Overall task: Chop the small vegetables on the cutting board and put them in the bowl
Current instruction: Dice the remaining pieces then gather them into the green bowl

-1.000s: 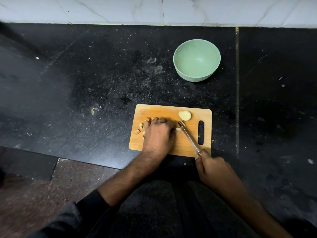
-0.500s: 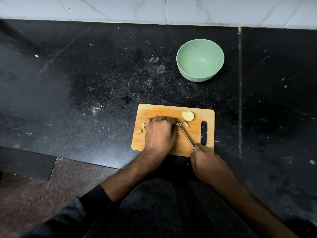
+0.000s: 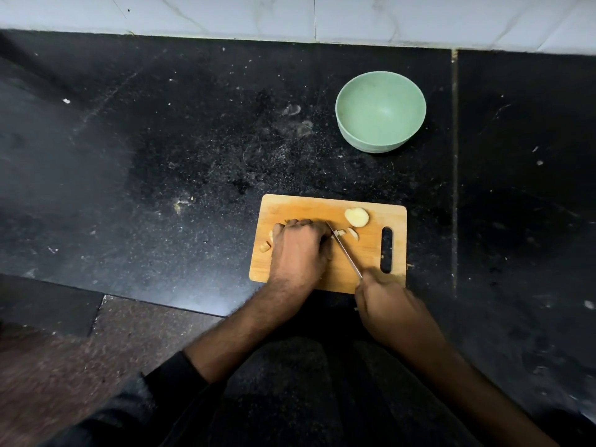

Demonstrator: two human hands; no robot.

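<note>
A wooden cutting board point(image 3: 309, 206) lies on the black floor in front of me. My left hand point(image 3: 298, 250) rests curled on the board, pressing down a small pale vegetable that its fingers mostly hide. My right hand point(image 3: 385, 300) grips the handle of a knife point(image 3: 343, 248), whose blade slants across the board with its tip beside my left fingers. Thin cut slices point(image 3: 346, 233) lie just right of the blade. One larger pale piece point(image 3: 356, 217) sits near the board's far edge. Small chopped bits point(image 3: 266, 246) lie left of my left hand. The green bowl point(image 3: 380, 111) stands empty beyond the board.
The black stone floor point(image 3: 193, 140) is dusty and speckled with scraps. A pale tiled wall base point(image 3: 290, 17) runs along the far edge. A seam point(image 3: 454, 156) in the floor runs right of the bowl. Brownish flooring point(image 3: 80, 366) lies at lower left. My dark-clothed legs fill the bottom middle.
The knife blade has moved left, closer to my left fingers, and my right hand has come forward to the board's near edge. More slices lie right of the blade.
</note>
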